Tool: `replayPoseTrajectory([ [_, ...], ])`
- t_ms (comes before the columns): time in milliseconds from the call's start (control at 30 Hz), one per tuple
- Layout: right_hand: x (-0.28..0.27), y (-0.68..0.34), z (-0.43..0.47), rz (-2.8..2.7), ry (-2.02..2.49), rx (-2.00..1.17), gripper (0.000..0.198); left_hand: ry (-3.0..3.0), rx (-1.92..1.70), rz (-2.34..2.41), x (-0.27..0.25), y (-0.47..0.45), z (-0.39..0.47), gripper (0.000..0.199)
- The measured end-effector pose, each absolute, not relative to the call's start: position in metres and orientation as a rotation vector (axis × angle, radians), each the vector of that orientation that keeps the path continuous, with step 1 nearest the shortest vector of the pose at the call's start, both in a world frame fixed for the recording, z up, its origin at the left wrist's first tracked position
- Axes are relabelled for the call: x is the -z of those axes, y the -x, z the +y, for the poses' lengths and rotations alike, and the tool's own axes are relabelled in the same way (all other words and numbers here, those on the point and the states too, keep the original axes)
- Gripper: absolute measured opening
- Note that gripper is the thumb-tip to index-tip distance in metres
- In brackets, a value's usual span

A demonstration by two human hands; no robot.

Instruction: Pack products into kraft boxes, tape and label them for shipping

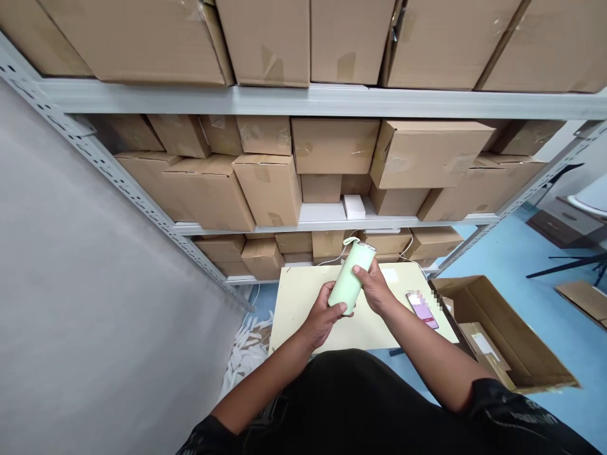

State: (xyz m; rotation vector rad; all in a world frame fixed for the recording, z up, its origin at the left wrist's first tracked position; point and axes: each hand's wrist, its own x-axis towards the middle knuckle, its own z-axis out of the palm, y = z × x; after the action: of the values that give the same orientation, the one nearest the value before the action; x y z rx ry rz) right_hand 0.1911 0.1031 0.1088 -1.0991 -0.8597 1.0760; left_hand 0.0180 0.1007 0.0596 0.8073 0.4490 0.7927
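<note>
Tilted over the table, a mint-green cylinder (351, 281) with rounded sides is held between both hands. A small green strap loop sticks out beside its shiny top end; whether it is a bottle or something else, I cannot tell. My left hand (324, 316) is closed around its lower end, thumb lying across the front. Near the upper part, my right hand (375, 289) grips it from the right, thumb pressed on its side and the other fingers hidden behind. Under the hands is a pale yellow table (296, 297).
A phone (422, 309) lies on the table's right side. Right of it stands an open carton (516, 335) with smaller boxes inside. A metal shelf rack (332, 101) full of cardboard boxes rises behind the table. White strips (246, 351) are heaped at lower left, by the wall (95, 284).
</note>
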Motion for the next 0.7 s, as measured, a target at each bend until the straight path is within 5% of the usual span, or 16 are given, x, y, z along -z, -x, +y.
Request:
replayPoseTrajectory([
  [200, -0.103, -0.236, 0.088, -0.874, 0.986, -1.302, 0.057, -0.683, -0.666, 0.414, -0.051, -0.057, 0.084, 0.067],
  [467, -0.087, -0.240, 0.075, -0.870, 1.046, -0.999, 0.074, -0.922, -0.893, 0.596, -0.049, -0.079, 0.068, 0.074],
  [700, -0.094, -0.222, 0.063, -0.856, 0.929, -1.326, 0.053, -0.822, -0.690, 0.432, -0.046, -0.050, 0.077, 0.071],
])
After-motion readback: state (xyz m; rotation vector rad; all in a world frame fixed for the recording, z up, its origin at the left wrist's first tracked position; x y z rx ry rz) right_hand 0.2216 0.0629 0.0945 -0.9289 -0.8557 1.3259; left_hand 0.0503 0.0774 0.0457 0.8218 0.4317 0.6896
